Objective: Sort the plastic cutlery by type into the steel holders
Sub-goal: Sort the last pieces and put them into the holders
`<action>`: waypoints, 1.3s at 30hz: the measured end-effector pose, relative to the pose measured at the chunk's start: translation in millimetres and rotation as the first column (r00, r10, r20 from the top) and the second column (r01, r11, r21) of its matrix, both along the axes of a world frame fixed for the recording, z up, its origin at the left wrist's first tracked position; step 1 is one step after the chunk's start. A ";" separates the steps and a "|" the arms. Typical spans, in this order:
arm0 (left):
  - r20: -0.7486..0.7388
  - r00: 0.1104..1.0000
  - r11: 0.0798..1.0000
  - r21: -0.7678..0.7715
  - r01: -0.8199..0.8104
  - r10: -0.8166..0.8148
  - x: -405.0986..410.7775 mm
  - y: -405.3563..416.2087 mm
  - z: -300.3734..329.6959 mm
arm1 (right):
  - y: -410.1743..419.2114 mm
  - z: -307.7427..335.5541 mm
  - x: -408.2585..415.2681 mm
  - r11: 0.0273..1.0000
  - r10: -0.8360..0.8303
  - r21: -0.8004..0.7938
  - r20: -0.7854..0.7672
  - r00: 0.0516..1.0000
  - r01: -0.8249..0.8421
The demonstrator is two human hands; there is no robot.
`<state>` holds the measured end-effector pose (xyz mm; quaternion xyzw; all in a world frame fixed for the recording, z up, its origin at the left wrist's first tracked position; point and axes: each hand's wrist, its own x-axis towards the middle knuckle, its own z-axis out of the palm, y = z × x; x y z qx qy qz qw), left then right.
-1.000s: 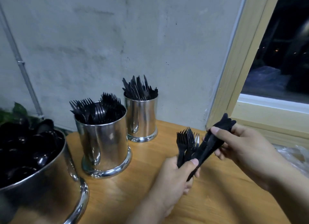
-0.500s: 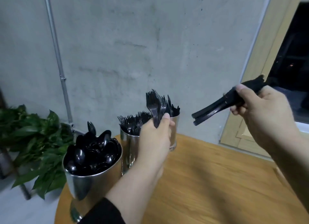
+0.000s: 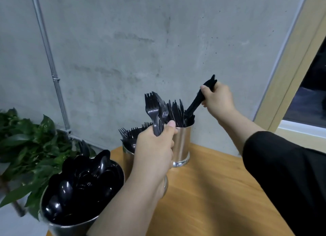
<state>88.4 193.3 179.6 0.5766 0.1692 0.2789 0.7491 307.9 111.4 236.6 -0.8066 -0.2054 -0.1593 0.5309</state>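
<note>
Right hand [image 3: 217,99] grips a bundle of black plastic knives [image 3: 197,101], their lower ends dipping into the rear steel holder [image 3: 182,144] among other knives. Left hand [image 3: 155,147] is curled round a bunch of black forks [image 3: 156,110], tines up, above the fork holder [image 3: 127,153]. Nearest, a spoon holder [image 3: 70,227] stands on the wooden tabletop [image 3: 211,191], beside a leafy plant [image 3: 23,144].

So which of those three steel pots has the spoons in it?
The nearest steel holder, at the table's left front corner by the plant, heaped with rounded spoon bowls. The two farther ones show forks and knives.
</note>
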 end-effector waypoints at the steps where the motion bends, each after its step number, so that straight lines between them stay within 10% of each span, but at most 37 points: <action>1: -0.007 1.000 1.000 -0.005 -0.003 0.003 1.6 0.2 -1.4 | 6.5 -8.3 8.6 0.999 -0.005 -0.051 -0.017 1.000 0.004; 6: -0.025 1.000 1.000 -0.021 0.003 -0.003 4.2 1.0 -7.8 | 15.3 -51.1 23.1 0.944 0.122 -0.279 -0.195 0.973 -0.174; 11: -0.041 0.996 0.997 -0.007 0.077 -0.077 -1.0 -3.0 -8.4 | -1.3 -33.4 -5.2 0.978 0.007 -0.209 0.108 0.994 0.016; 24: -0.142 0.957 0.951 0.148 0.272 -0.252 -48.1 -21.5 18.8 | -44.6 34.2 -166.3 0.760 0.605 -0.267 -0.041 0.795 -0.592; 39: -0.087 0.982 0.761 0.621 0.185 -0.168 -79.5 22.4 47.3 | -24.8 52.7 -212.6 0.864 0.496 -0.064 -0.049 0.867 -0.499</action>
